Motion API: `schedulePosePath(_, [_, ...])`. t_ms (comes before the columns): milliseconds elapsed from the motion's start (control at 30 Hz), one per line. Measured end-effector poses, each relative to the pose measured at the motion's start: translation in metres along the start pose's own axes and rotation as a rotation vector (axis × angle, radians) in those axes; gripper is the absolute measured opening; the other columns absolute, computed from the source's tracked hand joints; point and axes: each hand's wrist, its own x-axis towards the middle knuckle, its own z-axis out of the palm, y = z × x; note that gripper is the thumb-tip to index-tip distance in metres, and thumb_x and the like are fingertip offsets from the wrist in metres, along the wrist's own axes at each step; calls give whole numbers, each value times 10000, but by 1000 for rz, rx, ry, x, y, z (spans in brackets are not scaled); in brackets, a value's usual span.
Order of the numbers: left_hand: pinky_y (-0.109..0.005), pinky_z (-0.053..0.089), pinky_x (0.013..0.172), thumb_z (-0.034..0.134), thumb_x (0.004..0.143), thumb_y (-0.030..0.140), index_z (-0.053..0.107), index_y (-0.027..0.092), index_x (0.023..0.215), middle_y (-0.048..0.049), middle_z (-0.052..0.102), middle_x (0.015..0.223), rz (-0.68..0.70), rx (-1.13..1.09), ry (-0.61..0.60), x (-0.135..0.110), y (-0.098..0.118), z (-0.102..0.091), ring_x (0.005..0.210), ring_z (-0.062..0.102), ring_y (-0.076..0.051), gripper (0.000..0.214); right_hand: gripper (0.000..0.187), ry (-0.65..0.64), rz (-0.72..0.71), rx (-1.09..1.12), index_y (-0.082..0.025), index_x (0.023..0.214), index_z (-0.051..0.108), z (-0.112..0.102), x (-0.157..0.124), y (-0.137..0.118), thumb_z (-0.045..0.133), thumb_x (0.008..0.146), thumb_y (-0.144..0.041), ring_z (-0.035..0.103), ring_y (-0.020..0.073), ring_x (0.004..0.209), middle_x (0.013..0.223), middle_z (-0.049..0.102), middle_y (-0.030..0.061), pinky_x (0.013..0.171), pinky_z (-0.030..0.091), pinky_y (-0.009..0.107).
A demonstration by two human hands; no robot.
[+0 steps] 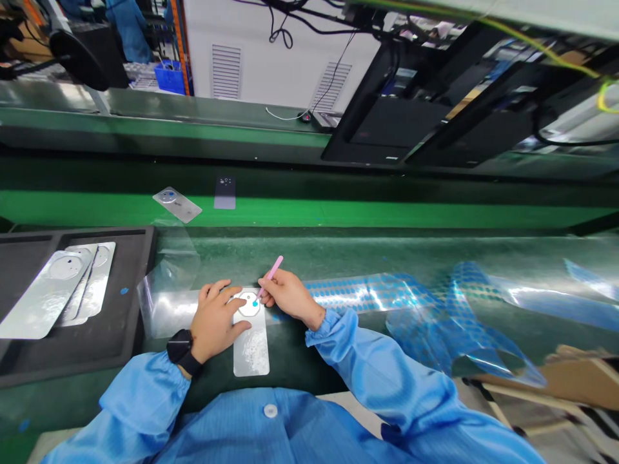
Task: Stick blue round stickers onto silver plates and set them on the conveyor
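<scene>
Head view: silver phone back panel (251,353) lies flat on the bench (294,370); blue dot (255,303) in its camera ring (248,312) sits at the tip of pink tweezers (276,265), pinched in right hand (287,293). Left hand (215,321), fingers spread, at panel's left edge. Looks like dot positioning; next move calls for a steady tip, still panel.

Open lane beyond the silver panel (251,351) — both sides crowded.
Bare bench (329,251) lies past the panel's far end; along its left edge, the left hand (216,320), then clear film (167,309) and a black tray (109,348) stand in the way — along its right edge, the right hand (289,296), then blue-dotted film (358,290).
</scene>
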Motion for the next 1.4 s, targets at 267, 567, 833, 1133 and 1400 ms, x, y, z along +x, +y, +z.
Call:
schedulePosePath(267, [-571,298,974,741,734,331,691,289,1034,-83,657,1197,-19,50,-15,0,3,0,1240,452,-359,306,182,-1,-32,-41,-161,684,552,0,-1,0,596,856,-201,578,85,455,558,618,-11,453,482,174])
schedulePosePath(567, [-595,303,912,746,736,255,697,350,1055,-87,634,1212,-40,103,-105,3,13,-10,1273,393,-407,337,168,19,-37,-83,-160,703,562,3,-3,-3,571,871,-156,594,87,482,577,627,-12,472,495,171])
schedulePosePath(833, [-559,334,895,699,787,254,682,355,1099,-104,597,1249,-65,188,-206,8,24,-15,1274,385,-397,328,148,14,-64,-74,-159,714,560,4,-1,1,575,861,-170,594,85,482,579,629,-10,464,494,165])
schedulePosePath(1133, [-541,343,893,663,824,261,662,336,1133,-97,583,1289,-110,229,-284,12,30,-20,1284,378,-381,318,154,149,-179,-236,-171,738,545,-16,-5,-4,479,877,-167,629,138,607,663,634,16,595,507,244])
schedulePosePath(1400, [-536,367,877,672,801,220,692,334,1090,-116,566,1273,-101,209,-245,9,27,-17,1268,373,-390,311,254,-101,-339,-930,-101,1019,644,-7,-11,-18,509,804,-82,586,209,968,1032,584,131,907,433,313])
